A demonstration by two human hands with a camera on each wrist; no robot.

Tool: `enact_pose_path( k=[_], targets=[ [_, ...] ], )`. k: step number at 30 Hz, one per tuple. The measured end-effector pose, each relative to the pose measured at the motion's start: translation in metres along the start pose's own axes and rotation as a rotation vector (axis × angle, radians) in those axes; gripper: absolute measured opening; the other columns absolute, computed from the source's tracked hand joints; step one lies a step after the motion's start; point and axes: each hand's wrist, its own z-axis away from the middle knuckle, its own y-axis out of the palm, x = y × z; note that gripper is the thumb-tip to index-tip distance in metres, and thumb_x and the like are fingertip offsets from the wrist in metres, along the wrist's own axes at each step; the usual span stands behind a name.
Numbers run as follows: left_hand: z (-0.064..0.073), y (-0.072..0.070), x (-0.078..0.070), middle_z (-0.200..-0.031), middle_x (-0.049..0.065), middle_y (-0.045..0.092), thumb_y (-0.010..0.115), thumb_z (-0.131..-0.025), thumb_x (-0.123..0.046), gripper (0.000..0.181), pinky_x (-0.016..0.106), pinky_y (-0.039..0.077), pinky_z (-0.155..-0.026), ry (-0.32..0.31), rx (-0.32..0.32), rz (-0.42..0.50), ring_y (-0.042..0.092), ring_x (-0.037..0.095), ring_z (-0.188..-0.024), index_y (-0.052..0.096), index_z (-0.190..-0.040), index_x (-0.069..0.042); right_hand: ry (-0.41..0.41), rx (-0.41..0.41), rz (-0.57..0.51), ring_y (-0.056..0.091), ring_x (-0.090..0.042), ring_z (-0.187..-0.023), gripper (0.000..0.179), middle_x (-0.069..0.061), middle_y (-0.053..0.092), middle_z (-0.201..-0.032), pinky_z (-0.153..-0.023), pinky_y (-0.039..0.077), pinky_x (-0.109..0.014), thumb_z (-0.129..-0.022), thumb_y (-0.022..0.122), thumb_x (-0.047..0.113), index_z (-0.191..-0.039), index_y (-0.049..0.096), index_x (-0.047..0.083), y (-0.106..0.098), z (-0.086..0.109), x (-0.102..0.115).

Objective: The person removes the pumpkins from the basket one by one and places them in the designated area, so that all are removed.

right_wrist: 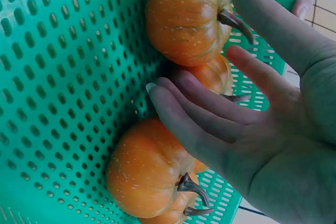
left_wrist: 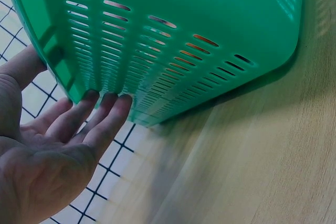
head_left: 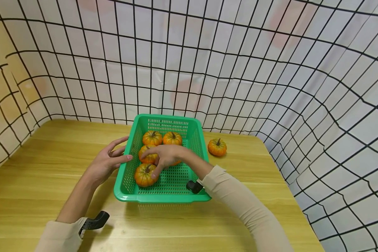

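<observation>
A green perforated plastic basket [head_left: 173,198] holds several small orange pumpkins [head_left: 145,175]. My left hand [head_left: 105,162] is at the basket's left side. Its thumb lies over the rim, and its fingertips [left_wrist: 125,99] touch the slotted outer wall. Inside the basket, my right hand [head_left: 167,154] reaches over the pumpkins with fingers spread. Its thumb is beside the front-left pumpkin [right_wrist: 186,19], and other fingers extend between that one and a lower pumpkin [right_wrist: 147,171]. No pumpkin appears gripped in the right palm. One pumpkin below the right hand is mostly hidden.
Another small pumpkin [head_left: 217,147] sits on the wooden table [head_left: 255,168], outside the basket to the right. A black wire grid [head_left: 189,45] with white sheeting behind it encloses the back and sides. Both wrists carry small black cameras.
</observation>
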Motion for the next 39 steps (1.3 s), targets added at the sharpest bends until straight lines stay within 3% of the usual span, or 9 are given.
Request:
enact_pose_path(
  k=[7, 15, 23, 39],
  targets=[
    [0.0, 0.0, 0.0, -0.162, 0.025, 0.032, 0.068, -0.097, -0.008, 0.079, 0.033, 0.056, -0.094, 0.002, -0.004, 0.001, 0.064, 0.018, -0.121, 0.023, -0.161, -0.018, 0.031, 0.032, -0.089, 0.057, -0.02, -0.119, 0.086, -0.001, 0.036, -0.162, -0.085, 0.059, -0.033, -0.081, 0.088, 0.027, -0.155, 0.043, 0.028, 0.006, -0.002, 0.001],
    [0.0, 0.001, 0.0, -0.161, 0.026, 0.032, 0.068, -0.097, -0.008, 0.079, 0.032, 0.056, -0.093, 0.003, -0.011, 0.001, 0.064, 0.017, -0.12, 0.024, -0.161, -0.017, 0.029, 0.042, -0.019, 0.055, -0.018, -0.115, 0.086, -0.004, 0.038, -0.16, -0.082, 0.058, -0.031, -0.08, 0.088, 0.028, -0.154, 0.044, 0.029, 0.01, -0.007, 0.001],
    [-0.001, 0.0, 0.001, -0.161, 0.026, 0.033, 0.068, -0.097, -0.008, 0.079, 0.033, 0.057, -0.093, 0.004, -0.015, -0.003, 0.064, 0.017, -0.12, 0.024, -0.161, -0.017, 0.041, 0.017, 0.118, 0.038, -0.023, -0.146, 0.084, 0.002, 0.038, -0.162, -0.116, 0.038, -0.045, -0.078, 0.089, 0.038, -0.151, 0.046, 0.037, 0.012, -0.008, 0.004],
    [0.0, 0.001, 0.0, -0.162, 0.024, 0.032, 0.068, -0.097, -0.01, 0.08, 0.032, 0.055, -0.094, -0.005, -0.013, -0.015, 0.063, 0.016, -0.122, 0.023, -0.162, -0.018, 0.035, 0.016, 0.138, 0.038, -0.022, -0.147, 0.081, 0.002, 0.039, -0.161, -0.118, 0.036, -0.046, -0.081, 0.087, 0.038, -0.151, 0.046, 0.033, 0.015, -0.011, 0.003]
  ],
)
